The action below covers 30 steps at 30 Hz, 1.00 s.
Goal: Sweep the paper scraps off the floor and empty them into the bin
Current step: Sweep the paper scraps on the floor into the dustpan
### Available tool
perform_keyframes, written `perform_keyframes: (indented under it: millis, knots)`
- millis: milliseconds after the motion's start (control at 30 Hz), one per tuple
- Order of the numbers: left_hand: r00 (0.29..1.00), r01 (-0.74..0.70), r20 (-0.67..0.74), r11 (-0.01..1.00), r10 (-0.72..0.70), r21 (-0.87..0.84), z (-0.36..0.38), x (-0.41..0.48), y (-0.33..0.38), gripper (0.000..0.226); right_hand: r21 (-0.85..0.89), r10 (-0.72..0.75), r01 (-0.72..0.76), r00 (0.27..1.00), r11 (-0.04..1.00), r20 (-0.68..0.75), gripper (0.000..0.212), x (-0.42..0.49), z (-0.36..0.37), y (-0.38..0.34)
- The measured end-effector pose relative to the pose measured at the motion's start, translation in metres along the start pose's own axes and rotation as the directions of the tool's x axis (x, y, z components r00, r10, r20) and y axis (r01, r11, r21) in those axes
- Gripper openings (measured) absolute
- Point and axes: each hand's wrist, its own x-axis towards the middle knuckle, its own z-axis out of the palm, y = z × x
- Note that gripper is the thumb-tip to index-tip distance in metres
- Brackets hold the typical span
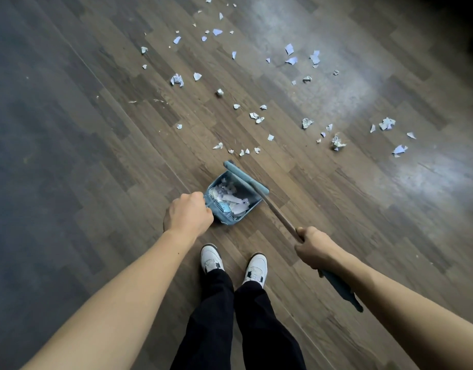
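- Paper scraps [177, 80] are scattered over the wood-plank floor [96, 161], mostly ahead of the dustpan and to its right. A short row of small pieces is seen just beyond the broom head.
- A heap of scraps [231, 200] is held inside the blue dustpan [247, 194], which is kept at floor level just in front of the feet.
- The dustpan's handle is grasped by the left hand [188, 213], with the fingers curled round it.
- The blue broom head [243, 176] is laid across the dustpan's far edge.
- The broom shaft [278, 212] is clasped by the right hand [314, 248], and its blue end is seen behind the fist.
- White sneakers [211, 259] and black trousers [216, 316] are seen below the hands.
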Motion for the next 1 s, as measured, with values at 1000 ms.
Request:
perform_keyframes:
  millis: [1000]
  knots:
    - [0.999,0.033,0.028,0.999,-0.032,-0.027,-0.006,0.01,-0.048,0.019,-0.125,-0.018,0.014,0.999,0.992,-0.027,0.042,0.043,0.03,-0.051]
